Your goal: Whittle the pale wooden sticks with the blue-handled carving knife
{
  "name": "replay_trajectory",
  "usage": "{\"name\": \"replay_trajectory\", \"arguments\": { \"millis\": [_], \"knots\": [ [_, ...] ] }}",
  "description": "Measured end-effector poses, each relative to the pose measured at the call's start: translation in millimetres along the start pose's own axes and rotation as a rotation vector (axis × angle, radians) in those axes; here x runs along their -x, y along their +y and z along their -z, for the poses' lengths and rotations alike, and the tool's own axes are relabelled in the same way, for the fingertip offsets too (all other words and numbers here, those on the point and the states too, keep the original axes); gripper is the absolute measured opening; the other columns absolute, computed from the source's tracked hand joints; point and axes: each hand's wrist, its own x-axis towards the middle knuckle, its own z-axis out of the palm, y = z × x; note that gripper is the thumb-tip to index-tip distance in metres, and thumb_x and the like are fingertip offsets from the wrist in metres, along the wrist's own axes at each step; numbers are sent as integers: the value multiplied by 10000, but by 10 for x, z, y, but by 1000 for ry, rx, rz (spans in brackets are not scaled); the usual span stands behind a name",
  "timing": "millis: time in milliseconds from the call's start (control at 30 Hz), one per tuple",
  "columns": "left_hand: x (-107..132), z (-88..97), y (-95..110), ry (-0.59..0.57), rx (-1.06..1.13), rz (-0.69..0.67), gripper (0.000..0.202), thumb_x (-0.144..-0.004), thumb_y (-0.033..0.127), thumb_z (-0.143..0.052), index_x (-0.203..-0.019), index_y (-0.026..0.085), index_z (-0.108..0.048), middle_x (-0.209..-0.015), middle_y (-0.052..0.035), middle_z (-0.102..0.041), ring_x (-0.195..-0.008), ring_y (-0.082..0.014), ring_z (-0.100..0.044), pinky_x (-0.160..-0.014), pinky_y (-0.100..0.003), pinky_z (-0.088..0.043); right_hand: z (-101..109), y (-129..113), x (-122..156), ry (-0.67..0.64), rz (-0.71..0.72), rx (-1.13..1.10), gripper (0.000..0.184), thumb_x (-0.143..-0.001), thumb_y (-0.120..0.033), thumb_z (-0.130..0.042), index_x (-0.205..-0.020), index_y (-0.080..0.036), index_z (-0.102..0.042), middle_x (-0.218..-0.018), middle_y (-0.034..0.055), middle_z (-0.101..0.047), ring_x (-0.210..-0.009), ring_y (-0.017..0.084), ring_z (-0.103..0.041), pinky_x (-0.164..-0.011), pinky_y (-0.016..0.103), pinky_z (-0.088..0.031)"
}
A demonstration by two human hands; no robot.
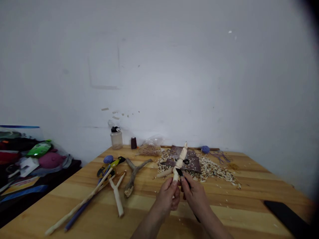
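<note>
My left hand (168, 196) is closed around the lower end of a pale, peeled wooden stick (181, 158) that points up and away from me. My right hand (195, 196) is closed on a small black-handled knife (179, 172), its blade resting against the stick just above my left fingers. Both hands hover over the wooden table (249, 199) near its front middle. Behind them a heap of wood shavings (214, 169) lies around a dark brown mat (193, 161).
Forked branches (133, 171), a peeled Y-shaped stick (117, 192) and long sticks (79, 204) lie to the left. A plastic bottle (116, 137), a dark spool (134, 143) and a bag (151, 147) stand by the wall. A black phone (286, 217) lies at the right edge.
</note>
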Motion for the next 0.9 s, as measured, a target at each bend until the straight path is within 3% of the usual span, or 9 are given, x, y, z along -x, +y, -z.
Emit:
{"name": "replay_trajectory", "arguments": {
  "millis": [300,667,900],
  "knots": [
    [27,35,56,0,75,20,519,-620,625,-654,-818,181,-470,-525,108,-395,-331,0,-235,-325,-152,-95,23,7,-2,-34,1,-78,387,-902,-445,-356,-1121,-231,-592,-658,-4,-629,-465,114,-543,-440,193,-402],
    [15,70,38,-45,149,37,455,-652,566,-663,-826,184,-487,-511,103,-408,-320,-4,-240,-325,-157,-94,56,-19,-8,-99,-21,-108,413,-900,-487,-326,-964,-205,-621,-538,-35,-515,-413,110,-483,-417,197,-370],
    [4,76,47,-33,139,29,445,-654,567,-659,-813,186,-492,-500,98,-411,-318,-10,-247,-323,-161,-93,52,0,-4,-74,-5,-50,431,-903,-470,-334,-1137,-219,-595,-575,-25,-549,-438,115,-494,-432,201,-376]
  ]
}}
